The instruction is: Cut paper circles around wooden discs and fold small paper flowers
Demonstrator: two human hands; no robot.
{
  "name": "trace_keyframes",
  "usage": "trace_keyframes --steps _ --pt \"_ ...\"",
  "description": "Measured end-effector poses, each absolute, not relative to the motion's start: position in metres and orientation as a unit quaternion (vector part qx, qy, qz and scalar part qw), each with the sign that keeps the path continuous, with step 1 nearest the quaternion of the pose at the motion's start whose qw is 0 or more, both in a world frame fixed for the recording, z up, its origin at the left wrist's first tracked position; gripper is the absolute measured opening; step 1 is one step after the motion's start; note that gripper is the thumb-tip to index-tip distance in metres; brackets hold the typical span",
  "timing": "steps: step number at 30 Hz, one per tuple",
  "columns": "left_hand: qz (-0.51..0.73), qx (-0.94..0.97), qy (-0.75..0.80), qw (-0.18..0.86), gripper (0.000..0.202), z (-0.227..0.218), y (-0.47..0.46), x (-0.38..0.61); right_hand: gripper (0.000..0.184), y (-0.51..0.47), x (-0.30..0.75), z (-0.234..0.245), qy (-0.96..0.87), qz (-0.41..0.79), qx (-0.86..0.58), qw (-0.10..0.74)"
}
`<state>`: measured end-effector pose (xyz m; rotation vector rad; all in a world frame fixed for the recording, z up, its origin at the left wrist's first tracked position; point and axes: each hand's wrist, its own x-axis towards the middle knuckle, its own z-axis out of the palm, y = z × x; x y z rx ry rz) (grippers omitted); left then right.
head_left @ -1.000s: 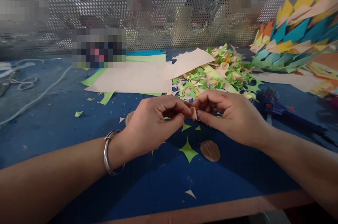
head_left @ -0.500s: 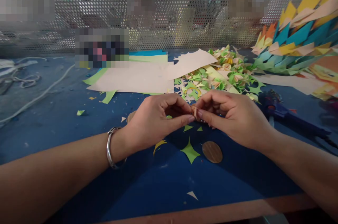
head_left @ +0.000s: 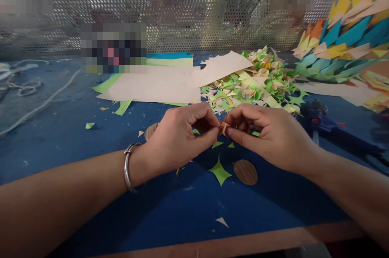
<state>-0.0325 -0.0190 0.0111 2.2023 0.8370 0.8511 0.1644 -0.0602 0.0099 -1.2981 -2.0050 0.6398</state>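
Observation:
Between the fingertips of both hands is a small folded piece of peach paper point(head_left: 224, 128), mostly hidden by the fingers. My left hand point(head_left: 185, 136), with a silver bangle point(head_left: 127, 168) at its wrist, pinches the paper's left side. My right hand point(head_left: 264, 136) pinches it from the right, thumb against forefinger. Below the hands lie a green four-pointed paper scrap point(head_left: 220, 172) and a brown cardboard oval point(head_left: 245, 172). Another brown oval point(head_left: 151, 131) is partly covered by my left hand.
Flat peach paper sheets point(head_left: 152, 83) lie beyond my hands, beside a heap of green and peach paper pieces point(head_left: 264, 75). A dark blue glue gun point(head_left: 340, 130) rests at right, before a colourful folded-paper construction point(head_left: 349, 43). A pale cord point(head_left: 45, 102) crosses the left. Perforated metal mesh point(head_left: 194, 26) stands behind.
The view has shifted slightly. My fingertips have shifted a little on the peach paper, and both hands still pinch it. The things on the table lie as before.

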Motion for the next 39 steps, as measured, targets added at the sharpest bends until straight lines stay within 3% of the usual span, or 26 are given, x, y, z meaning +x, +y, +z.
trace_keyframes --steps 16,27,33,39 --pt "0.344 0.841 0.31 0.278 0.011 0.0112 -0.0265 -0.0326 0.008 -0.0646 0.1689 0.0124 -0.802 0.157 -0.492 0.301" --pt "0.342 0.8 0.353 0.344 0.006 0.0111 -0.0243 -0.0285 0.008 -0.0611 0.1679 0.0123 -0.804 0.171 -0.486 0.297" --pt "0.303 0.763 0.37 0.434 0.006 0.0112 -0.0229 -0.0288 0.008 -0.0618 0.1683 0.0113 -0.822 0.169 -0.47 0.272" --pt "0.307 0.762 0.372 0.432 0.005 0.0145 -0.0257 -0.0297 0.008 -0.0631 0.1689 0.0138 -0.811 0.202 -0.475 0.275"
